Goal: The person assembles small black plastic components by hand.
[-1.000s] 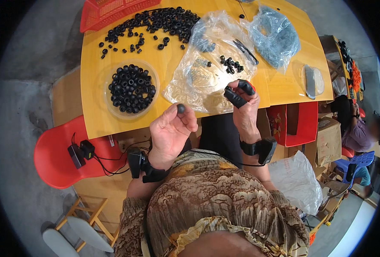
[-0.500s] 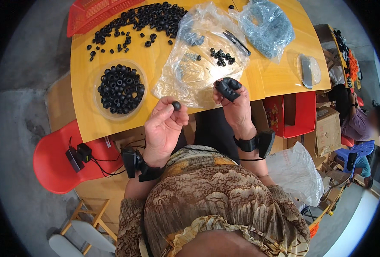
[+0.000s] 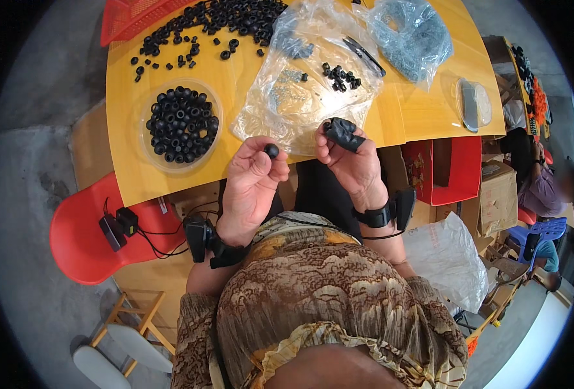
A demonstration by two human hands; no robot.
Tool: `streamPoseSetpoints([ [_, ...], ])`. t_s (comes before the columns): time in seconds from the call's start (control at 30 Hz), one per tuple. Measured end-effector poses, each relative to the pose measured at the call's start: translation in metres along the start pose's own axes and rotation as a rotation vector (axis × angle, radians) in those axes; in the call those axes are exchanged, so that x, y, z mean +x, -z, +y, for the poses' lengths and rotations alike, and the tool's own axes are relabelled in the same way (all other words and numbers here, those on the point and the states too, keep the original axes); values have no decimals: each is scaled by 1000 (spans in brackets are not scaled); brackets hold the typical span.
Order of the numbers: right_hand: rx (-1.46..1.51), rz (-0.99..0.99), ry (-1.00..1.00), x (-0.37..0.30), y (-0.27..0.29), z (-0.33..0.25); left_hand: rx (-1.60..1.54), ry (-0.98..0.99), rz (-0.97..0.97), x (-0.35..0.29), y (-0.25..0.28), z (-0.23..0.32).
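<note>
Between the thumb and fingers of my left hand (image 3: 248, 185) is a small round black knob (image 3: 271, 150), above the table's near edge. Close by on the right, my right hand (image 3: 359, 172) has its fingers bent together, with black finger covers (image 3: 345, 135) on some of them; whatever they pinch is too small to make out. Beyond both hands a clear plastic bag (image 3: 267, 110) lies flat, bearing several small black fittings (image 3: 342, 78), tiny metal bits and a slim black tool (image 3: 363, 55). A clear round bowl (image 3: 146, 146) of black knobs (image 3: 178, 120) stands to the left.
Loose black parts (image 3: 248, 19) cover the yellow table's (image 3: 128, 172) far side, beside a red basket (image 3: 128, 19). At far right lie a bag of grey metal pieces (image 3: 413, 45) and an oval clear container (image 3: 481, 107). A red chair (image 3: 80, 240) holds cabled devices; another person (image 3: 539, 178) sits right.
My left hand has shifted slightly up and right with the knob. The right hand's fingers have turned a little, and its covered fingers point more to the left.
</note>
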State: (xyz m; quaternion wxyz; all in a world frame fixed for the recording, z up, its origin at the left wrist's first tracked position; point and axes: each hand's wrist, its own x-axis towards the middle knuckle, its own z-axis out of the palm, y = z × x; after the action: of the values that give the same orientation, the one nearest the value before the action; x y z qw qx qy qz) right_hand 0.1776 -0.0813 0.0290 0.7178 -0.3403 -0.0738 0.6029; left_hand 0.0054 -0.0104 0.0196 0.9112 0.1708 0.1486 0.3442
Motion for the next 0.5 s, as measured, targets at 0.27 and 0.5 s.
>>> streamPoseSetpoints([
  [0.27, -67, 9, -11, -5, 0, -2, 100, -58, -114, -1, -6, -3],
  [0.5, -58, -50, 17, -7, 0, -9, 132, -78, -111, -4, -11, 0],
])
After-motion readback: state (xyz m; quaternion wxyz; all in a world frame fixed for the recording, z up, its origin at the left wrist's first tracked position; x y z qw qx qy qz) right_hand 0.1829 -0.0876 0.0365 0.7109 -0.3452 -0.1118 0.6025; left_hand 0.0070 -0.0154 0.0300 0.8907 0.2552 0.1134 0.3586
